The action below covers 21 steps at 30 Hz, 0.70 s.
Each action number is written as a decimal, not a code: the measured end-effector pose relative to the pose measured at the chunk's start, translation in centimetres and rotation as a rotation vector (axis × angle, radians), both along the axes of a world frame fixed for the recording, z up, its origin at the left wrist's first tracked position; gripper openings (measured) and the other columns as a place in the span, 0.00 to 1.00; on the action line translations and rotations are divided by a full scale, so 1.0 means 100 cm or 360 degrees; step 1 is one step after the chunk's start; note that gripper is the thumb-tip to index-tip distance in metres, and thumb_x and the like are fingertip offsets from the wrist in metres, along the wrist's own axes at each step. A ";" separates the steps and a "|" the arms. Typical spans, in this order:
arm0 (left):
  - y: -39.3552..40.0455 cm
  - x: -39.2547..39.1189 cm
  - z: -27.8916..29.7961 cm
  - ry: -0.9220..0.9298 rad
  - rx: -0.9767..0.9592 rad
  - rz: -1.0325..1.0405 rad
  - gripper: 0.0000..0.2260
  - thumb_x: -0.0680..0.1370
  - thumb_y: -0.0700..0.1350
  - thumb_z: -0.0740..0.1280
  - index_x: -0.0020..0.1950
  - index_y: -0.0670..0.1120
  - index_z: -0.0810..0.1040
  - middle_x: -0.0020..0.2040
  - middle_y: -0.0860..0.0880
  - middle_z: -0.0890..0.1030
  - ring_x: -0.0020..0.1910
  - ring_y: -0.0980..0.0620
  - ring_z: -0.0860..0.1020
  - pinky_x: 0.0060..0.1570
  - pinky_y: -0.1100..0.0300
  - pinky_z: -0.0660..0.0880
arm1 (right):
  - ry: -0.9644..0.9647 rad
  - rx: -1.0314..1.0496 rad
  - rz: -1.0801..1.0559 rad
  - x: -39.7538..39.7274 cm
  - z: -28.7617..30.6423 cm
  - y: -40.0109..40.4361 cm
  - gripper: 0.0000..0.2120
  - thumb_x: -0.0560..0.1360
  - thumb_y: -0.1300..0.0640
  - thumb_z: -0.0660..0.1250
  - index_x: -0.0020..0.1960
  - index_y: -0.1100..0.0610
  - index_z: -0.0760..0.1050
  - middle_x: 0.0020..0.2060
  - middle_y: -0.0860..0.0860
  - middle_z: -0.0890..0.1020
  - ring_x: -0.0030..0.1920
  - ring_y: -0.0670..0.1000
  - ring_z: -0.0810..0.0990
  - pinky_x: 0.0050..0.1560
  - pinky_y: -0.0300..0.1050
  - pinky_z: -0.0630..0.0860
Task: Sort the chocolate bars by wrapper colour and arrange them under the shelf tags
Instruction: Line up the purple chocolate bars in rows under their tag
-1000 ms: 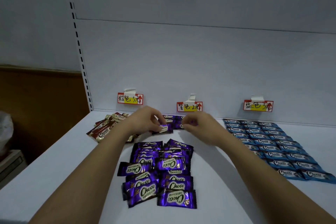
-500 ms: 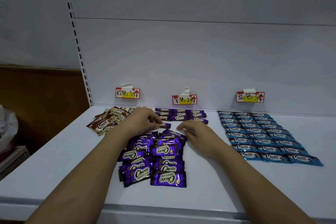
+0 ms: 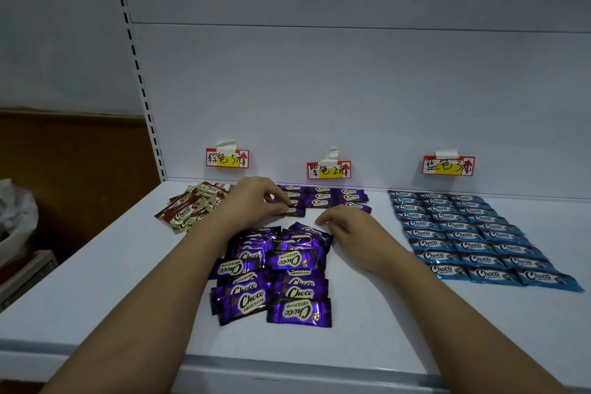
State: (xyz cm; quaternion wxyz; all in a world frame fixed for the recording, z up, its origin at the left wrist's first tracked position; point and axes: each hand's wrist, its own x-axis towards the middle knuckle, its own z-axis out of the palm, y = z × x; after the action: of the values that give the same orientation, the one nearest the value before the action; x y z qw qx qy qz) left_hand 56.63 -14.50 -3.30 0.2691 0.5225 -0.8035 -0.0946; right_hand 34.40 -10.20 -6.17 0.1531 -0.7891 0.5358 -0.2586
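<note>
A loose pile of purple Choco bars (image 3: 275,272) lies mid-shelf. Behind it, neat rows of purple bars (image 3: 332,198) sit under the middle tag (image 3: 328,169). My left hand (image 3: 256,201) pinches one purple bar (image 3: 295,211) at the left end of the front row. My right hand (image 3: 345,229) rests palm down beside the pile's far right corner, fingers curled, holding nothing. Brown and cream bars (image 3: 192,208) lie heaped under the left tag (image 3: 227,158). Blue bars (image 3: 470,233) are laid in rows under the right tag (image 3: 448,166).
The white shelf (image 3: 96,291) has a front edge near me and a white back panel. A slotted upright (image 3: 140,73) runs along the left. A white plastic bag (image 3: 16,211) and a wooden wall stand off to the left.
The view has pulled back and both hands drew slightly toward me. My left hand keeps its pinch on a purple bar in the row. My right hand lowered beside the pile.
</note>
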 end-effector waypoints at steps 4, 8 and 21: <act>0.011 0.008 0.014 0.0213 0.0354 -0.0228 0.03 0.72 0.53 0.74 0.44 0.57 0.86 0.43 0.58 0.84 0.43 0.61 0.79 0.42 0.62 0.74 | -0.0075 0.0030 0.0018 0.003 0.006 0.002 0.12 0.81 0.55 0.60 0.58 0.54 0.81 0.56 0.47 0.79 0.57 0.46 0.75 0.59 0.42 0.70; 0.018 0.001 0.021 0.0013 0.0590 -0.0439 0.04 0.72 0.54 0.74 0.46 0.59 0.86 0.44 0.60 0.83 0.46 0.61 0.79 0.47 0.61 0.75 | -0.0057 0.0067 0.0052 0.005 0.007 0.002 0.10 0.79 0.52 0.63 0.56 0.50 0.81 0.56 0.47 0.77 0.60 0.48 0.72 0.62 0.49 0.70; 0.018 -0.001 0.022 -0.0083 0.0691 -0.0524 0.04 0.73 0.50 0.74 0.47 0.58 0.85 0.45 0.57 0.84 0.46 0.59 0.80 0.49 0.62 0.75 | -0.0307 0.0319 -0.0012 0.003 0.015 -0.002 0.05 0.70 0.49 0.76 0.42 0.47 0.81 0.49 0.45 0.80 0.53 0.45 0.77 0.53 0.40 0.74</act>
State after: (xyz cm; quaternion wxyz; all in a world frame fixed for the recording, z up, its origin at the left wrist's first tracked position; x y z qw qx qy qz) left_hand 56.53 -12.70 -1.09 0.1110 0.4326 -0.8452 -0.2937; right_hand 34.66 -10.43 -4.66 0.2809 -0.7394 0.5446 -0.2790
